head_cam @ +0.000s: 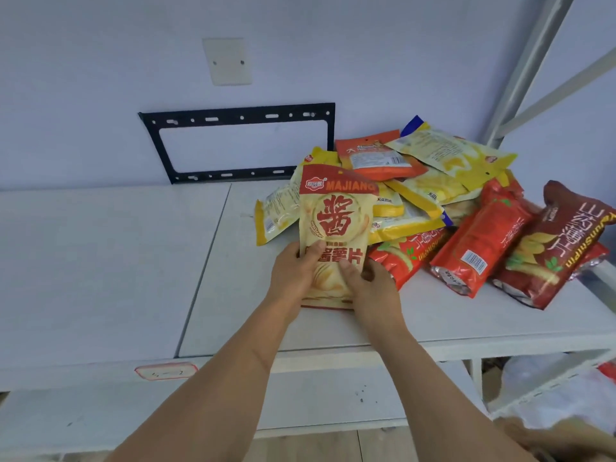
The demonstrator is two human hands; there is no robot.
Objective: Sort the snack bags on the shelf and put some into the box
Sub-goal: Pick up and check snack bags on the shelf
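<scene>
A cream snack bag with a red top marked MAJIANG (335,225) stands upright on the white shelf (133,261), held from both sides. My left hand (295,271) grips its lower left edge with the thumb across the front. My right hand (370,288) grips its lower right edge. Behind and to the right lies a heap of snack bags: yellow bags (453,158), an orange bag (376,155), red bags (480,245) and a dark red bag (560,245). The box is not in view.
A black metal bracket frame (240,145) leans against the wall at the back of the shelf. A grey shelf upright (520,78) rises at the right. A red-edged label (165,371) sticks on the shelf's front edge. A lower shelf (333,401) lies beneath.
</scene>
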